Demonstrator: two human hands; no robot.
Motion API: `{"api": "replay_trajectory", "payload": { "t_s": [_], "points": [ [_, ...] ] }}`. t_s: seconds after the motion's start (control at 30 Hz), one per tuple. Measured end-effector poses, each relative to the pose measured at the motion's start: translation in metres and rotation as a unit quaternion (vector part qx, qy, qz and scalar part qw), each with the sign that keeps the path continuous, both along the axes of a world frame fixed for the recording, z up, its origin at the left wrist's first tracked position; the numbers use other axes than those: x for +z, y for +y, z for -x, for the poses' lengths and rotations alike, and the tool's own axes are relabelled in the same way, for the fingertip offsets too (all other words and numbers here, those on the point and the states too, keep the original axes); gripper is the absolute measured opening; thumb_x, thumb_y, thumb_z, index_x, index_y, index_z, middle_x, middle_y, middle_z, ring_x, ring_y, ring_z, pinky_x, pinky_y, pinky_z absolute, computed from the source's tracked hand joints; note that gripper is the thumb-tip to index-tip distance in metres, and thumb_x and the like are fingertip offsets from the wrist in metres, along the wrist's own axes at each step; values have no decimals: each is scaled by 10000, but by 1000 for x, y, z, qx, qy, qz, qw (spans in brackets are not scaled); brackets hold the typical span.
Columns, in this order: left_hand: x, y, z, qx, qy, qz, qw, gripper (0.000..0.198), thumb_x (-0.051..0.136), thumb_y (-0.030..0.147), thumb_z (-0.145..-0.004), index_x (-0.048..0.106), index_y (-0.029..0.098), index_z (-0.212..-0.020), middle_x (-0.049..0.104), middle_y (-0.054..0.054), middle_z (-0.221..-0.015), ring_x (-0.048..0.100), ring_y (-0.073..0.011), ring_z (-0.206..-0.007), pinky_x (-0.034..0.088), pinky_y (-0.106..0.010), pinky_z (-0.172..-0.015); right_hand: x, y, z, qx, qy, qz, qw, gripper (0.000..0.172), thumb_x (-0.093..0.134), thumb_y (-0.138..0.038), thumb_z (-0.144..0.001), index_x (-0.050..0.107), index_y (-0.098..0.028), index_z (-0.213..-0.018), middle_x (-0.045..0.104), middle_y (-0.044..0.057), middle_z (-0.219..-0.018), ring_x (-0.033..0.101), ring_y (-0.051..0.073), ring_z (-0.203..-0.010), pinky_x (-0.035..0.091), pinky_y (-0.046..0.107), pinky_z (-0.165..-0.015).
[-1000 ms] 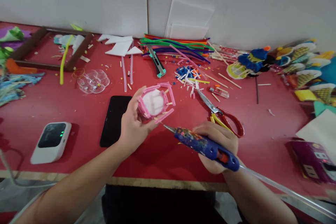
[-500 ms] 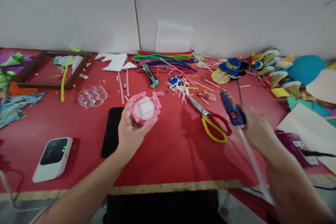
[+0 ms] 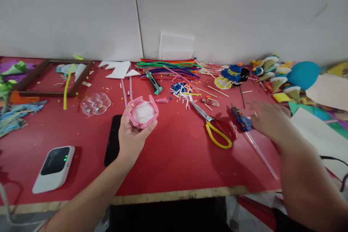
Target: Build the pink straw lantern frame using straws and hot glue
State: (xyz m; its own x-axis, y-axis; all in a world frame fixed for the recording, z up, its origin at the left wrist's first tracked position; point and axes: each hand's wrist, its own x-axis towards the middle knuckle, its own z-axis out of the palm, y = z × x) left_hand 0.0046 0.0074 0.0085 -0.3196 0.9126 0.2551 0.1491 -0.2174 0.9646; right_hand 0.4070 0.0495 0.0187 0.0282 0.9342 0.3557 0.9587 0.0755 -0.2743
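My left hand [image 3: 132, 136] is closed around a small craft piece made of pink straws and white foam [image 3: 141, 111], held above the red table [image 3: 174, 166]. My right hand [image 3: 268, 117] is blurred by motion, with fingers stretched out just right of the blue glue gun [image 3: 241, 119], which lies on the table with its clear glue stick trailing toward the front edge. Whether the hand touches the gun is unclear.
Yellow and red scissors [image 3: 214, 130] lie between my hands. A black phone [image 3: 112, 139] and a white device [image 3: 53, 168] sit at the left front. Pipe cleaners [image 3: 168, 67], a utility knife [image 3: 153, 81], straw scraps [image 3: 185, 92], a clear tray [image 3: 95, 103] and paper crafts [image 3: 274, 76] fill the back.
My right hand carried the glue gun from beside the pink piece out to the right and set it on the table. My left hand kept hold of the pink piece.
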Motion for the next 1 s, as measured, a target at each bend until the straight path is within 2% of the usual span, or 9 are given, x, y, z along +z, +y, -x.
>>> {"api": "replay_trajectory", "payload": {
  "t_s": [0.07, 0.1, 0.17, 0.27, 0.4, 0.53, 0.67, 0.83, 1.0],
  "points": [
    [-1, 1, 0, -6, -5, 2, 1000, 578, 842, 288, -708, 604, 215, -1230, 698, -76, -1200, 695, -256, -1125, 602, -401, -966, 7, 4, 36, 49, 3, 11, 999, 217, 668, -290, -814, 735, -250, -1016, 764, 87, -864, 719, 283, -830, 519, 441, -750],
    [-1, 1, 1, -9, -11, 3, 1000, 591, 842, 293, -708, 600, 215, -1241, 697, -79, -1206, 694, -256, -1129, 597, -401, -973, 9, 8, 59, 98, 25, 31, 994, 260, 647, -282, -843, 718, -253, -1091, 770, 67, -916, 723, 260, -839, 533, 408, -748],
    [-3, 2, 1, -9, -24, 5, 1000, 625, 846, 297, -703, 589, 221, -1268, 691, -83, -1228, 688, -256, -1143, 583, -406, -993, 11, 19, 108, 182, 82, 46, 979, 191, 610, -248, -882, 732, -234, -1028, 776, 48, -939, 725, 214, -820, 546, 340, -722],
    [-4, 1, 1, -1, -40, 5, 999, 678, 848, 283, -703, 564, 239, -1318, 681, -81, -1268, 687, -254, -1149, 571, -413, -1011, 4, 43, 176, 236, 62, 76, 967, 162, 589, -144, -889, 737, -196, -929, 769, 49, -916, 708, 188, -810, 532, 309, -744],
    [-3, 0, 1, 4, -66, 9, 998, 725, 857, 257, -685, 555, 256, -1344, 663, -74, -1310, 680, -252, -1159, 576, -390, -998, -17, 72, 229, 265, 41, 85, 960, 137, 634, -143, -891, 752, -159, -960, 738, 100, -959, 668, 221, -933, 502, 348, -880],
    [-3, 0, 1, 16, -88, 39, 995, 745, 879, 263, -651, 567, 252, -1327, 670, -74, -1291, 679, -261, -1159, 588, -388, -979, -33, 85, 244, 268, 31, 85, 959, 131, 652, -126, -878, 761, -175, -930, 695, 97, -955, 624, 230, -955, 468, 385, -955],
    [-3, 1, 1, 10, -93, 49, 994, 742, 884, 266, -638, 574, 253, -1312, 676, -72, -1283, 680, -268, -1161, 587, -398, -986, -39, 85, 244, 268, 41, 80, 959, 155, 612, -112, -890, 744, -193, -885, 678, 87, -957, 603, 229, -975, 445, 392, -990],
    [-1, -2, 0, -10, -84, 54, 995, 734, 855, 296, -687, 544, 251, -1350, 671, -82, -1307, 686, -256, -1152, 582, -387, -989, -37, 84, 239, 265, 85, 77, 957, 130, 586, -134, -901, 700, -185, -939, 717, 93, -945, 644, 238, -923, 485, 354, -855],
    [0, -6, 0, -30, -34, 55, 997, 702, 845, 303, -701, 552, 233, -1335, 669, -99, -1306, 690, -269, -1143, 586, -400, -979, -25, 84, 232, 231, 135, 65, 961, 144, 513, -172, -935, 644, -206, -985, 737, 65, -872, 681, 223, -800, 490, 326, -731]
  ]
}}
